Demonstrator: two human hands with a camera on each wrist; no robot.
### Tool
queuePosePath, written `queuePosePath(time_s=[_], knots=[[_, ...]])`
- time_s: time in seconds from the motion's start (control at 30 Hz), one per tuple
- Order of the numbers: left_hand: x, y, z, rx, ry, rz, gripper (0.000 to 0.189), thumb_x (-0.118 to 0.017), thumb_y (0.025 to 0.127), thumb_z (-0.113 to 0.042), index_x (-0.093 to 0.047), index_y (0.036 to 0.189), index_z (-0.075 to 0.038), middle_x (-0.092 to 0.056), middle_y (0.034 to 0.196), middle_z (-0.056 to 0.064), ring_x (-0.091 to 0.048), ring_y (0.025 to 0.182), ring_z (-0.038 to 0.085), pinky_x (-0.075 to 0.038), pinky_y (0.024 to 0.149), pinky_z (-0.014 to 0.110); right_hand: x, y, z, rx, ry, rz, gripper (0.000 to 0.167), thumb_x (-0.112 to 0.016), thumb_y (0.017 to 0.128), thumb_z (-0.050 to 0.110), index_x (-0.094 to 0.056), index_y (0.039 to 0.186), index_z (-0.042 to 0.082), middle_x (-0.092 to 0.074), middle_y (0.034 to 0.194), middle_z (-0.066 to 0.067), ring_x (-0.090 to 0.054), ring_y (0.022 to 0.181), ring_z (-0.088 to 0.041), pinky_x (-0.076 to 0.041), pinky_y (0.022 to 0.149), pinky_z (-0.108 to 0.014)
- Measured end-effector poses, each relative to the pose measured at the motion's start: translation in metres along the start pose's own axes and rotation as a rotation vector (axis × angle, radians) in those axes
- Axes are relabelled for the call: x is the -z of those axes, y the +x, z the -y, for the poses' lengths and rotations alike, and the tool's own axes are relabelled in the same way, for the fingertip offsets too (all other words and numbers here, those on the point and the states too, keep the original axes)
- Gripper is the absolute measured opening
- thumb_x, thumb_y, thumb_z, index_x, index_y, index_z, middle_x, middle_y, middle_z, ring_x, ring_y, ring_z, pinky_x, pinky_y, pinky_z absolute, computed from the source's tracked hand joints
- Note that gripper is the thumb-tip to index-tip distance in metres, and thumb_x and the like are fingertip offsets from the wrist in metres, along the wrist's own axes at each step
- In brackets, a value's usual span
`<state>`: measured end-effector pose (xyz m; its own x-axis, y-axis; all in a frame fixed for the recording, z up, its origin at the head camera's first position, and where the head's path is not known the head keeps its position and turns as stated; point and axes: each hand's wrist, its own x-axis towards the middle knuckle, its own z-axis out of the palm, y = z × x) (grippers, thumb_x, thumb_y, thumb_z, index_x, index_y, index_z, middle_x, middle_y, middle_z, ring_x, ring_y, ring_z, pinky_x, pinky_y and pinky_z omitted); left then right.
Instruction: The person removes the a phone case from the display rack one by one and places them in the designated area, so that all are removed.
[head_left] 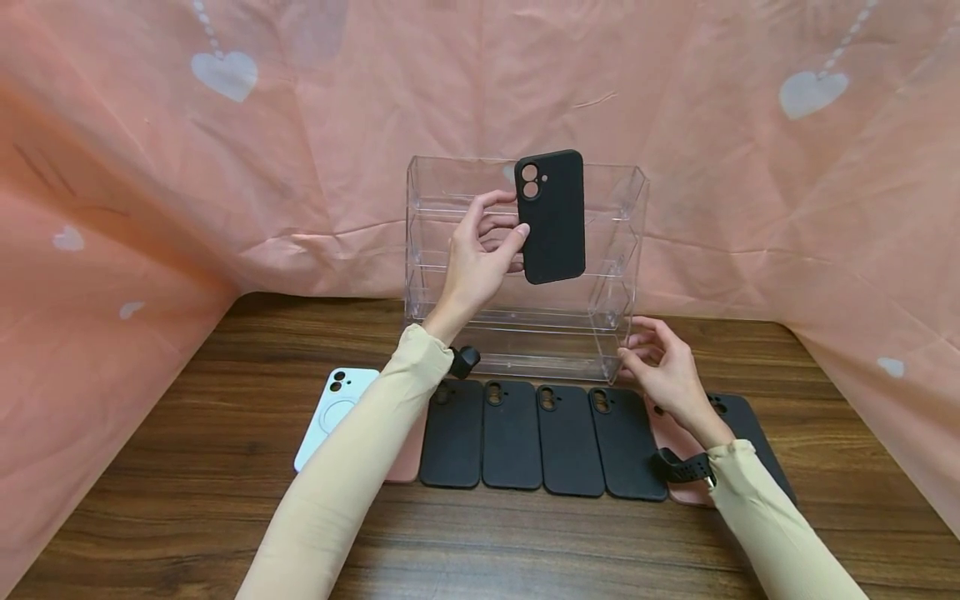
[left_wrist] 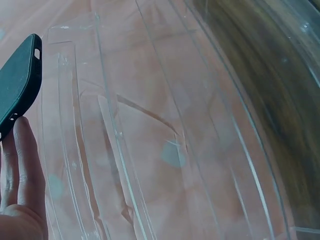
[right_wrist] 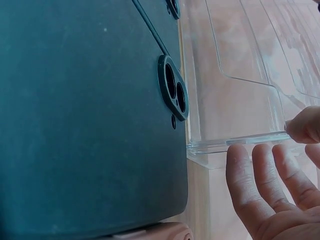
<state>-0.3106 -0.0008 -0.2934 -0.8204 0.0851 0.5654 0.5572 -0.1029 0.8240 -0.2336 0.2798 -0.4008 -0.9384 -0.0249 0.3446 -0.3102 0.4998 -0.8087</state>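
In the head view, my left hand (head_left: 480, 254) pinches a black phone case (head_left: 557, 221) by its left edge, thumb on the back face. The case is upright in front of the upper tiers of a clear acrylic display rack (head_left: 525, 364), its camera cutout at top left. The left wrist view catches only a corner of this case (left_wrist: 21, 82), above the fingers. Low on the rack's right side, my right hand (head_left: 667, 375) holds the edge of the side panel. The right wrist view has the thumb on one side of that clear panel (right_wrist: 250, 139) and the fingertips on the other.
Before the rack, a row of phone cases lies flat on the wooden table (head_left: 480, 542): a white case (head_left: 311, 437) at left, several black cases (head_left: 512, 437), and pink cases (head_left: 408, 458) partly hidden by my arms. Pink cloth (head_left: 337, 100) hangs behind and at both sides.
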Motion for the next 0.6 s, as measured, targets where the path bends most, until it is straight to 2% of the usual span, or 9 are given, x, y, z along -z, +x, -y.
queuePosePath(time_s=[0.2, 0.43, 0.6], knots=[[0.009, -0.009, -0.001, -0.008, 0.008, 0.009, 0.042, -0.069, 0.095, -0.005, -0.057, 0.135, -0.012, -0.073, 0.106, 0.019, -0.075, 0.076, 0.022, -0.065, 0.065, 0.048, 0.001, 0.001, 0.002, -0.009, -0.002, 0.004, 0.05, -0.067, 0.096, 0.001, -0.049, 0.142, 0.001, -0.06, 0.107, -0.015, -0.066, 0.084, 0.004, -0.063, 0.066, -0.025], [0.018, -0.019, 0.0, -0.048, 0.064, 0.023, 0.042, -0.07, 0.095, -0.006, -0.058, 0.135, -0.011, -0.073, 0.108, 0.017, -0.075, 0.082, 0.02, -0.065, 0.065, 0.04, 0.002, 0.001, 0.001, -0.008, 0.033, 0.011, 0.05, -0.066, 0.096, -0.001, -0.048, 0.143, 0.0, -0.059, 0.105, -0.008, -0.067, 0.084, 0.004, -0.064, 0.067, -0.027], [0.024, -0.028, -0.001, -0.038, 0.079, 0.031, 0.043, -0.07, 0.095, -0.007, -0.058, 0.136, -0.012, -0.073, 0.107, 0.017, -0.075, 0.083, 0.022, -0.065, 0.067, 0.036, 0.002, 0.002, 0.0, -0.009, 0.05, 0.009, 0.05, -0.066, 0.096, -0.002, -0.048, 0.143, -0.001, -0.059, 0.103, -0.001, -0.068, 0.084, 0.003, -0.065, 0.067, -0.028]])
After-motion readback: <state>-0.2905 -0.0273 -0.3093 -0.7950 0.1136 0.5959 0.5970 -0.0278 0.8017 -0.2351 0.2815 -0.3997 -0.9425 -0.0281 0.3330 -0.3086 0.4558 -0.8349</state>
